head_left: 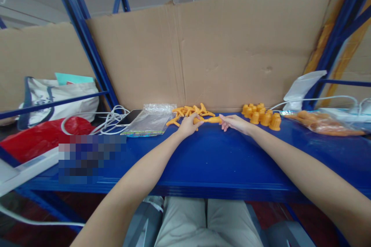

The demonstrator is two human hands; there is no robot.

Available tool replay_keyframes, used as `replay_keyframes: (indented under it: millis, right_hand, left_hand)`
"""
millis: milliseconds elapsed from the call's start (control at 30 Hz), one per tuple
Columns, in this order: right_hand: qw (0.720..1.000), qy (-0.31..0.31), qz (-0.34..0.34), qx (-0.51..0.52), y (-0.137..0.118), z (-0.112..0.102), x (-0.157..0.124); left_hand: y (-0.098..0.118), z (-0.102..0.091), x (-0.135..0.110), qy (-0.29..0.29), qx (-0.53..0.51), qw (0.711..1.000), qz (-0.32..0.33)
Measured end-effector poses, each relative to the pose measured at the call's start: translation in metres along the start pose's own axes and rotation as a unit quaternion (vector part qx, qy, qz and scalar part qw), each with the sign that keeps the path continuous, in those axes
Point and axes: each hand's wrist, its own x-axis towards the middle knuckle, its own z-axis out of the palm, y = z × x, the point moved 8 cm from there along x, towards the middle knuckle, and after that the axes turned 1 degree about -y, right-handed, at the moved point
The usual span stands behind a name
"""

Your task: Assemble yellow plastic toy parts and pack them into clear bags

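Observation:
My left hand (pixel 189 124) is closed around an orange branched plastic piece (pixel 198 120), mostly covered by the fingers. Facing it, my right hand (pixel 234 122) pinches an orange cup-shaped plastic piece (pixel 214 120), which lies sideways and points toward the left one. The two pieces meet or nearly meet between my hands; I cannot tell whether they are joined. Just behind my left hand lies a pile of orange branched pieces (pixel 189 110). Several orange cup-shaped pieces (pixel 274 122) stand upright in a group to the right of my right hand.
A blue table (pixel 220 158) carries everything, with a cardboard panel (pixel 226 58) behind it. Leftward lie clear plastic bags (pixel 153 121), a phone (pixel 130 117), white cables (pixel 111 117) and a red bag (pixel 66 129). At right rests a plastic bag of orange pieces (pixel 321 121).

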Motion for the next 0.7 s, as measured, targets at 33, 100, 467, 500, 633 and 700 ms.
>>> replay_keyframes:
  millis: [33,100,467,500,633,700]
  right_hand:
    - [1.0,-0.002,0.002,-0.002,0.0006,-0.0001,0.0002]
    - [1.0,-0.008,-0.003,0.001,0.0005,-0.0005,-0.0004]
    - [1.0,0.005,0.005,0.014,-0.0072,0.0044,-0.0067]
    - [1.0,0.017,0.012,0.011,-0.0071,0.0037,-0.0064]
    - [1.0,0.018,0.017,-0.012,-0.0061,0.0011,-0.0043]
    - [1.0,-0.006,0.001,-0.007,-0.0066,0.0013,-0.0042]
  left_hand:
    - [-0.0006,0.0,0.0001,0.0,-0.002,1.0,-0.003]
    - [-0.0012,0.0006,0.0004,-0.004,-0.007,1.0,-0.007]
    - [0.0051,-0.0017,-0.0015,0.006,-0.007,1.0,0.016]
    - [0.0056,-0.002,-0.0015,0.007,-0.007,1.0,0.019]
    - [0.0055,-0.0016,-0.0003,0.004,-0.009,1.0,0.024]
    - [0.0055,-0.001,0.0004,0.003,-0.013,0.999,0.03]
